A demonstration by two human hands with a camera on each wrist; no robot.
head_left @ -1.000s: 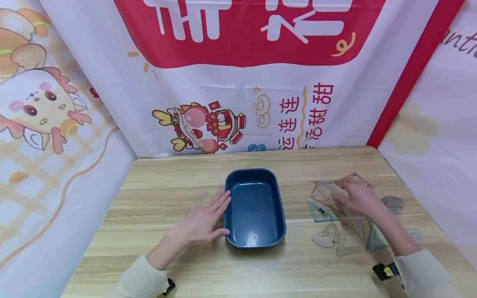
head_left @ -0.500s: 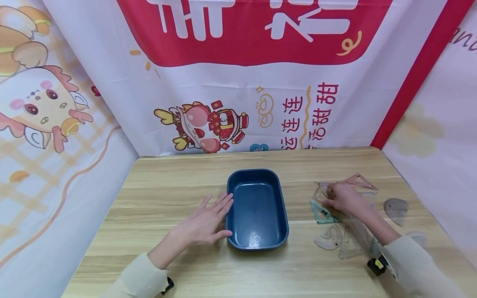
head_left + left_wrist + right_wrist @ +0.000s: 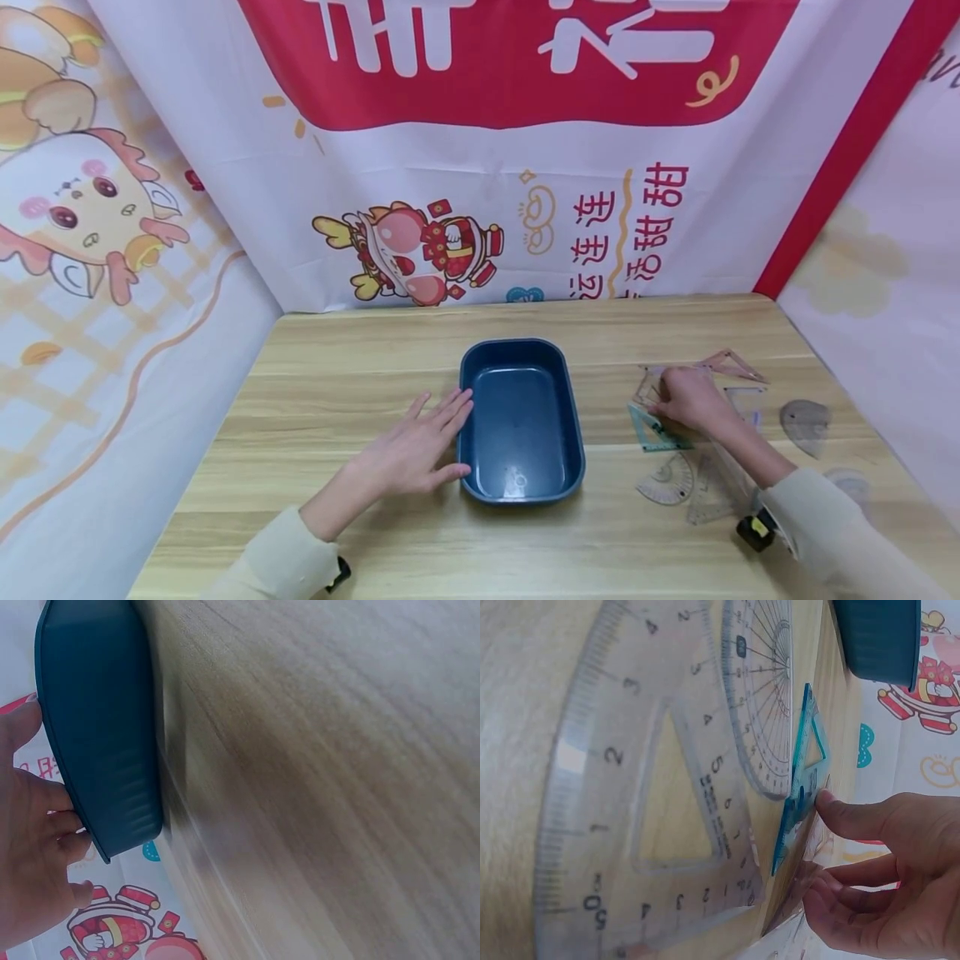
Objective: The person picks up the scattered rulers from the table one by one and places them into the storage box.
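Observation:
My left hand (image 3: 420, 450) lies along the near-left side of a dark blue rectangular basin (image 3: 521, 433), its straight fingers and thumb touching the rim. On the right, my right hand (image 3: 690, 404) has its fingers curled at a clear, slightly pinkish set square (image 3: 802, 874), pinching it between thumb and fingertips; the palm covers part of it in the head view. Just beneath the thumb is a teal set square (image 3: 666, 446). A clear protractor (image 3: 667, 481) and a larger clear set square (image 3: 679, 795) lie closer to the wrist.
A pink set square (image 3: 731, 364) lies behind the right hand. A grey protractor-like piece (image 3: 805, 423) and a clear rounded piece (image 3: 851, 482) sit near the right table edge. A printed cloth (image 3: 450, 167) hangs behind the wooden table (image 3: 360, 350).
My right hand has come left and slightly nearer, from the pink set square to the clear one, its fingers curling in. The left hand stays on the basin rim. The view has shifted slightly.

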